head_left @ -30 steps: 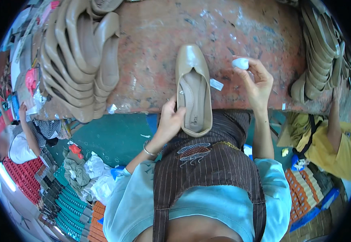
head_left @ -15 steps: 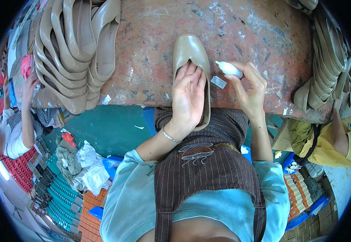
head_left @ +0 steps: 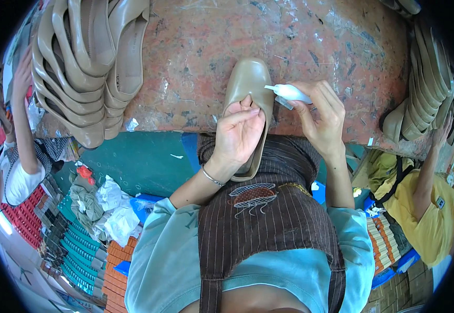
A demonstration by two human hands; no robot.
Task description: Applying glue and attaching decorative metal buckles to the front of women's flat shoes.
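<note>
A glossy beige slip-on shoe [head_left: 248,76] lies at the table's near edge, toe pointing away from me and heel over my lap. The fingers of my left hand [head_left: 237,133] reach into its opening, palm up, their tips hidden under the upper. Its thumb is bent across toward those fingers. My right hand [head_left: 318,109] pinches a small white squeeze bottle [head_left: 293,93] between thumb and fingers. The bottle's thin nozzle points left and overlaps the shoe's right side; whether it touches cannot be told. A small clear label [head_left: 284,103] shows partly beneath the bottle.
Nested beige shoes [head_left: 75,78] are stacked at the table's left, and another row [head_left: 427,88] stands at the right. The worn reddish table [head_left: 201,78] carries scraps. People sit at both sides: a white sleeve [head_left: 26,182] left, a yellow garment [head_left: 430,214] right.
The shoe has come a little nearer to me. My left thumb has folded inward over the palm. My right hand has brought the bottle's nozzle leftward to the shoe's edge.
</note>
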